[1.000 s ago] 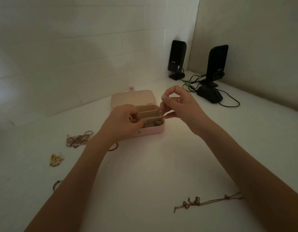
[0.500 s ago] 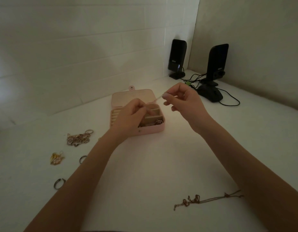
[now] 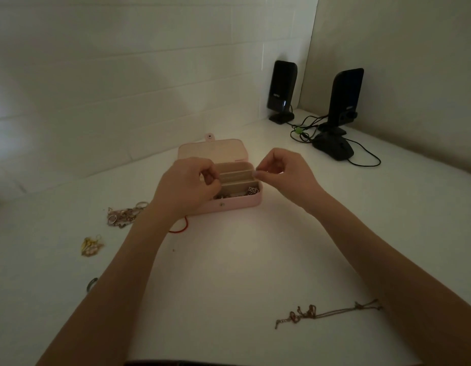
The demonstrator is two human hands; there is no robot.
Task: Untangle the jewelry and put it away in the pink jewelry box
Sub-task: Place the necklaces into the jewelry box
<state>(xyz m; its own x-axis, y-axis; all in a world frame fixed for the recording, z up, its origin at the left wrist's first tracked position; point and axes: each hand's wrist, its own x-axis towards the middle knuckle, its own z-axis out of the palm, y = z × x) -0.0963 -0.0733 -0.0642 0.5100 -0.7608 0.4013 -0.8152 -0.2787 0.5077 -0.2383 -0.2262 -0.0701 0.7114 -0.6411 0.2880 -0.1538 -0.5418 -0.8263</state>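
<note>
Left of the box (image 3: 229,204), a tangled heap (image 3: 123,215) and gold piece (image 3: 91,245) lie untouched. Over the open box, left hand (image 3: 187,186) and right hand (image 3: 284,173) are pinched, seemingly on something too fine to see; it could snag or slip. Near right, a chain (image 3: 327,313) waits on the tabletop (image 3: 229,273).

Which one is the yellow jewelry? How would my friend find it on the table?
Start at the open pink jewelry box in the middle of the white table. Go left to the tangled pile of rings and chains, then come nearer along the table. The yellow jewelry lies there alone, a small bright gold bundle, yellower than the dull pile and bigger than the dark ring closer still.
</note>
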